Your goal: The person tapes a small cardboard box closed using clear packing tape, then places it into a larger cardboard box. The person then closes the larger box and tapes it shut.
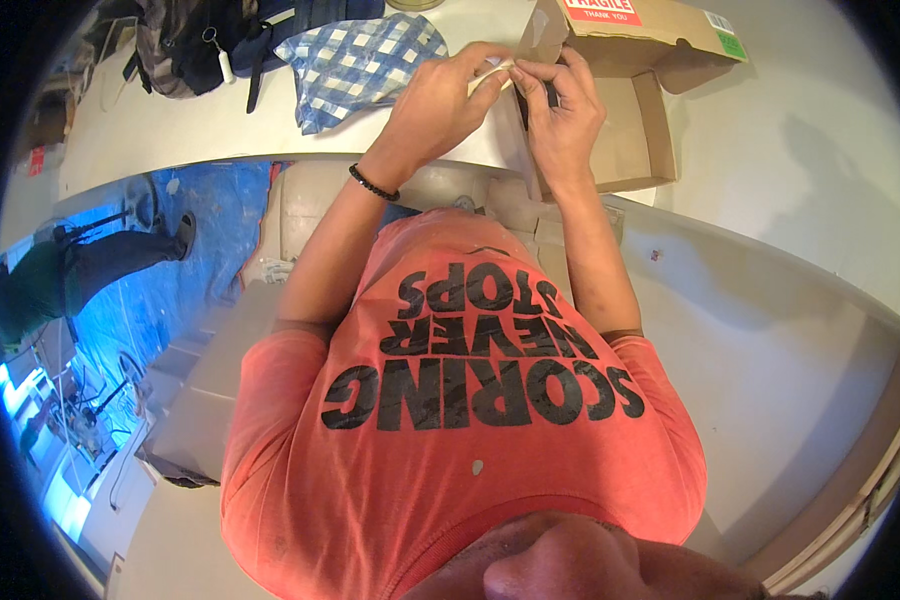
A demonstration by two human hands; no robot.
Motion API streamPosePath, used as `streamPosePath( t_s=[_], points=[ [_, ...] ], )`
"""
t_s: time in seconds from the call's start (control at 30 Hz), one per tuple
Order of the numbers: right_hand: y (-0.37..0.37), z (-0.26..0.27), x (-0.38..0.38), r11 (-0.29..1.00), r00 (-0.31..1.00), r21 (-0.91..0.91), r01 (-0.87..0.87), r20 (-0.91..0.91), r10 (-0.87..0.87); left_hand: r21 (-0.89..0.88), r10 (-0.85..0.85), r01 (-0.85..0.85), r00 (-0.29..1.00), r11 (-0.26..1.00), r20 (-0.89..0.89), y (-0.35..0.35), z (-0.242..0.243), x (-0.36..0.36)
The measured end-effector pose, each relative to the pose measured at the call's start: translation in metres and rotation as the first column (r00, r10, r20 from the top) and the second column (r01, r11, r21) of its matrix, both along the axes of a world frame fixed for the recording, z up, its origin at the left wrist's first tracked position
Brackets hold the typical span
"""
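Observation:
A small cream-coloured strip or folded piece [487,79] is pinched between the thumb and fingers of my left hand [439,94], which wears a black beaded bracelet [373,184]. The fingertips of my right hand [566,112] meet the strip's right end; their exact hold on it is hard to make out. Both hands are raised over the table [217,127]. Just behind and to the right of my right hand stands an open cardboard box [654,124], its lid flap [660,30] folded back and bearing a red label. A blue-and-white checked fabric pouch [356,67] lies left of my left hand.
Dark bags [180,49] with a white key-ring tag [226,67] sit at the back left. A wall [780,277] bounds the right side. Cardboard boxes [202,405] stand at my left. Beyond, a person's leg [124,259] shows over a blue floor sheet [217,206].

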State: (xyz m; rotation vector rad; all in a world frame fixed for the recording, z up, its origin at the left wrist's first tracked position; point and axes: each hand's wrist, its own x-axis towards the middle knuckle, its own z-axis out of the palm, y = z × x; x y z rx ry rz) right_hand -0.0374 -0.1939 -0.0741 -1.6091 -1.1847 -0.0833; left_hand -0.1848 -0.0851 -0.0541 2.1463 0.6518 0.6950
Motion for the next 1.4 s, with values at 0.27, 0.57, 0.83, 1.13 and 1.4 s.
streamPosePath(
  t_s=[0.27, 0.57, 0.83, 1.13, 1.4],
  points=[
    [-0.003, -0.01, -0.001, 0.999, 0.997, -0.026, 0.03, 0.065, -0.028, -0.114, -0.01, 0.006, 0.999, 0.993, -0.034, 0.004, -0.003, 0.006],
    [0.0, -0.011, -0.005, 0.997, 0.996, -0.06, 0.048, 0.082, -0.043, 0.03, 0.007, -0.009, 0.997, 1.0, 0.077, 0.007, -0.021, -0.002],
    [0.003, -0.008, -0.006, 0.999, 1.0, -0.05, 0.015, 0.027, -0.014, 0.115, 0.014, -0.011, 0.999, 0.993, -0.03, 0.004, 0.01, -0.001],
    [0.002, -0.012, -0.002, 1.0, 1.0, 0.007, -0.018, 0.009, 0.018, -0.27, 0.068, -0.058, 0.997, 0.961, 0.026, -0.001, -0.005, 0.009],
    [0.008, -0.013, -0.005, 0.999, 0.994, 0.039, 0.028, -0.103, -0.024, -0.139, 0.441, -0.418, 0.858, 0.898, 0.264, 0.011, -0.014, -0.009]
  ],
)
